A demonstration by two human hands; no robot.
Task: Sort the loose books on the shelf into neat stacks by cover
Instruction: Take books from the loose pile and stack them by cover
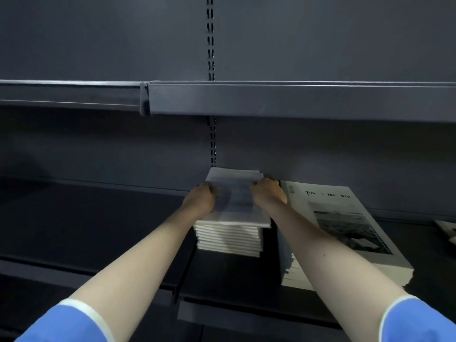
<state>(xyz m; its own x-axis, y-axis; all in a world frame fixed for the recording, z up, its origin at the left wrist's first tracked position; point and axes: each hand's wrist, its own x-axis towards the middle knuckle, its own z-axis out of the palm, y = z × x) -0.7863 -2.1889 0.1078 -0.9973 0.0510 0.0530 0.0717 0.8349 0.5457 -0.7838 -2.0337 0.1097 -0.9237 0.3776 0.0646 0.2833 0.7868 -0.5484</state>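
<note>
With my left hand [201,197] and right hand [267,193] gripping the top book [237,198] by its sides, between them over the stack [228,239], I should square its edges before letting go.

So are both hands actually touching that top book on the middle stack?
Touching. The head view shows the left hand gripping the blurred top book at its left edge and the right hand gripping its right edge, above the stack.
</note>
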